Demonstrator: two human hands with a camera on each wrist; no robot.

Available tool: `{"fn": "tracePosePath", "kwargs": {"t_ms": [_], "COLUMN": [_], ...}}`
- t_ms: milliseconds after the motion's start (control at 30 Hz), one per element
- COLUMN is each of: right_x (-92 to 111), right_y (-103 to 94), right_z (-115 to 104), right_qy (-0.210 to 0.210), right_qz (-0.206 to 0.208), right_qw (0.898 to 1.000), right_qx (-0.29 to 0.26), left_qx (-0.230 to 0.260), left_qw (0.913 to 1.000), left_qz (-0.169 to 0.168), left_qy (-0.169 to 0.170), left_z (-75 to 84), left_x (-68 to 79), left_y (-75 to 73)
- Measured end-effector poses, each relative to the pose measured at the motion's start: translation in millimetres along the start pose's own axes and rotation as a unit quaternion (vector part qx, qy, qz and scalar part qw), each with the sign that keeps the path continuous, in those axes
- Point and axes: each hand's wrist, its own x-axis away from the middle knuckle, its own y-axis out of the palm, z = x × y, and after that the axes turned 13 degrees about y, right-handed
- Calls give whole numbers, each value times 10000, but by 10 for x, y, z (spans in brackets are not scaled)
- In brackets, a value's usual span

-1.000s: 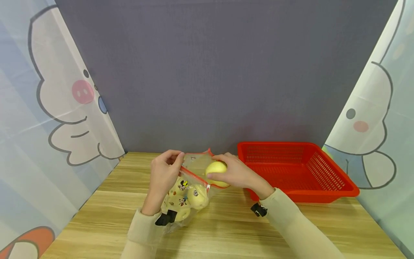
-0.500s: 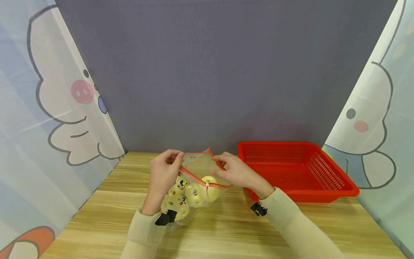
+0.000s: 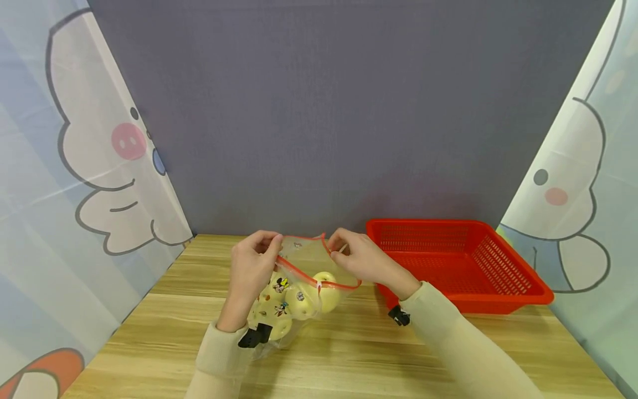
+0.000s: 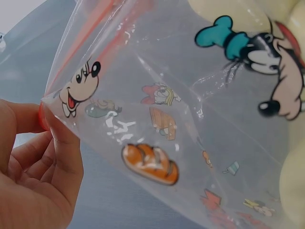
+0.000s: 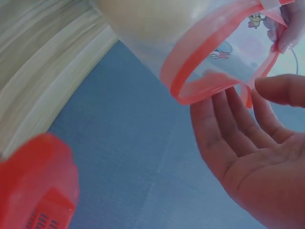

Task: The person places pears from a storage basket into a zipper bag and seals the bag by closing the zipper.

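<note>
A clear zip bag point(image 3: 311, 255) with a red zip edge and cartoon prints stands on the table, its mouth spread apart. Several pale yellow apples point(image 3: 329, 298) lie inside it, partly seen through the printed plastic. My left hand point(image 3: 253, 269) pinches the bag's left corner between thumb and index finger; the left wrist view shows this grip point(image 4: 45, 167) on the red edge. On the other side, my right hand point(image 3: 363, 257) holds the red edge by the right corner. From the right wrist, the fingers point(image 5: 228, 126) lie behind the rim with the thumb close in front.
A red plastic basket point(image 3: 540, 293) with slotted walls stands on the right of the wooden table point(image 3: 359, 360). Behind the table hangs a dark grey cloth point(image 3: 319, 122). Printed curtains point(image 3: 99, 221) line both sides.
My right hand has let an apple go into the bag, where it rests near the mouth. That hand then rose slightly and took the red edge. The left hand stayed put.
</note>
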Motion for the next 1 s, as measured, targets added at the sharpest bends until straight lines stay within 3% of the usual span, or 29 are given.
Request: {"fn": "tracePosePath", "kwargs": {"t_ms": [200,400,767,1000], "right_x": [-89,-161,-223,-269], "right_y": [-21,-10,3,12], "right_z": [-27,-45,-46,-60], "right_qy": [-33,-457,-535,-645], "right_qz": [75,201,195,416], "right_qw": [9999,9976,9977,9961], "right_qx": [129,477,362,430], "left_qx": [-37,-21,22,127], "left_qw": [10000,10000,9999,9996], "left_qz": [-21,-66,-105,-164], "left_qy": [-2,-41,-59,-169], "left_z": [-6,-7,-20,-13], "left_x": [-4,-7,-6,-8], "left_y": [-3,-8,-21,-27]}}
